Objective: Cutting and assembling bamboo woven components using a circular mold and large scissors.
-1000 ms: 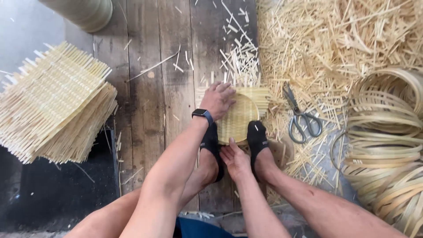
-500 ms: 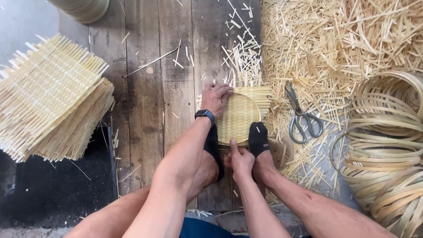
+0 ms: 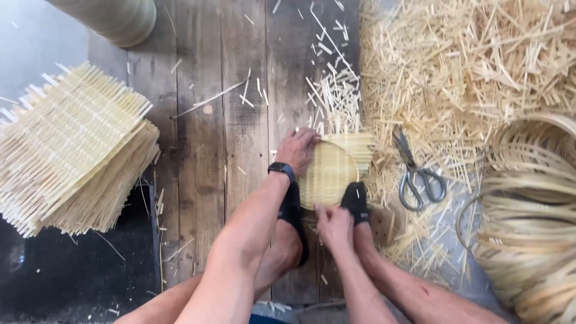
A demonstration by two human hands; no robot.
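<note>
Bamboo round woven mat point(image 3: 327, 175) was gripped by both hands, left point(image 3: 298, 150) and right point(image 3: 333, 223); loose far strips could've slipped out.

Left hand point(image 3: 298, 150) pressing round woven mat point(image 3: 327, 174), right hand point(image 3: 333, 225) at its near edge, scissors point(image 3: 415, 171) beside
</note>
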